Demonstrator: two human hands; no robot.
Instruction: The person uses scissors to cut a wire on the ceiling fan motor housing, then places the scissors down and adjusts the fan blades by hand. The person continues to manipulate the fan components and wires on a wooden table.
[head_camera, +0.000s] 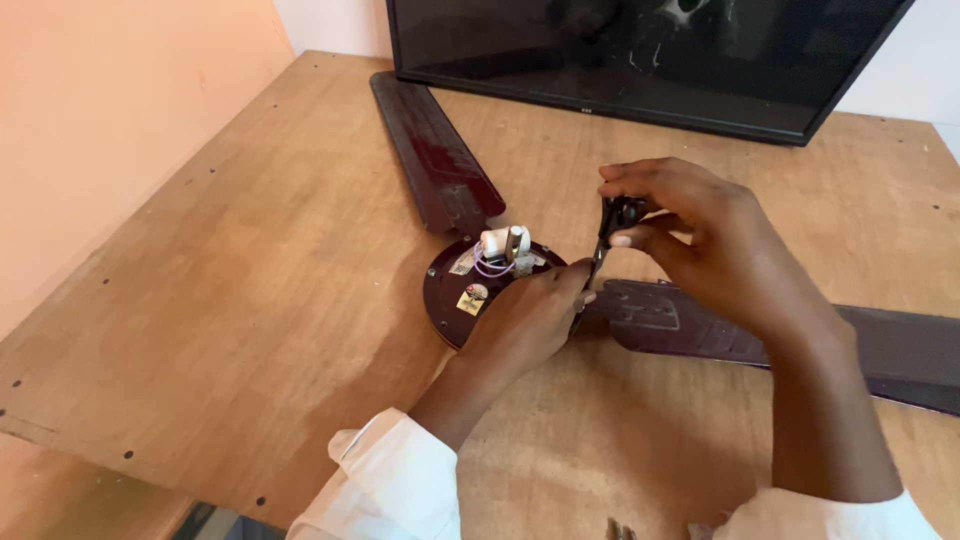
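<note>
A dark maroon ceiling fan lies on the wooden table, its round motor hub (452, 290) facing up with a white capacitor (503, 243) and thin wires on top. One blade (432, 152) runs toward the far left, another blade (700, 322) runs to the right. My left hand (525, 320) rests on the hub's right edge, where the right blade joins it, fingers curled against it. My right hand (680, 225) grips the dark handle of a screwdriver (612, 222) that points steeply down at that joint. The tool's tip is hidden by my left fingers.
A flat black screen (640, 55) stands at the back of the wooden table (250, 300). A peach wall runs along the left side. The table's near-left edge drops off at the lower left. White sleeves cover both my forearms.
</note>
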